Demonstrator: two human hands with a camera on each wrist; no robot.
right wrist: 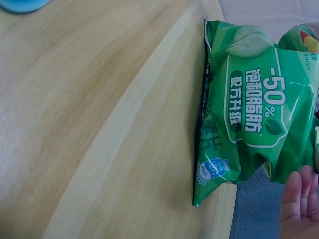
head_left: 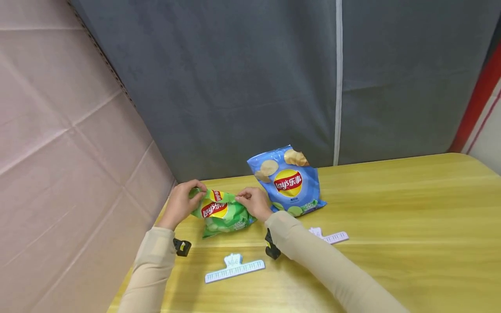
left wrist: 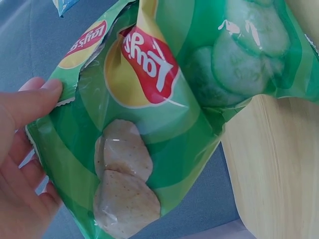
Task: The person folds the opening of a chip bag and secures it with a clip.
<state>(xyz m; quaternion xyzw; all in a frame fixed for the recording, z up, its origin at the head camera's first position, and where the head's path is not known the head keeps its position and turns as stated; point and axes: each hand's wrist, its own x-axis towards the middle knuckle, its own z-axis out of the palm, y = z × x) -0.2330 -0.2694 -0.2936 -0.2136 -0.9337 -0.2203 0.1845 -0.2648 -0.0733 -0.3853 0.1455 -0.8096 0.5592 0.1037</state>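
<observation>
A green Lay's chip bag [head_left: 225, 219] stands at the far left of the table, its top strip folded over the front. My left hand [head_left: 181, 203] pinches the bag's left upper corner; in the left wrist view the thumb [left wrist: 47, 92] presses on the strip's edge. At the other end of the strip, my right hand [head_left: 255, 202] pinches the right upper corner with thumb and fingers. Only some right fingers [right wrist: 301, 191] show in the right wrist view, beside the green bag [right wrist: 249, 104]. A blue Lay's bag [head_left: 287, 182] stands just behind the right hand.
A pale blue ruler-shaped bag clip [head_left: 235, 271] lies on the wooden table [head_left: 391, 261] in front of the green bag. A pinkish clip [head_left: 334, 237] lies beyond the right forearm, partly hidden. Grey cloth [head_left: 242, 87] hangs behind the table, pale cloth [head_left: 78, 174] at left.
</observation>
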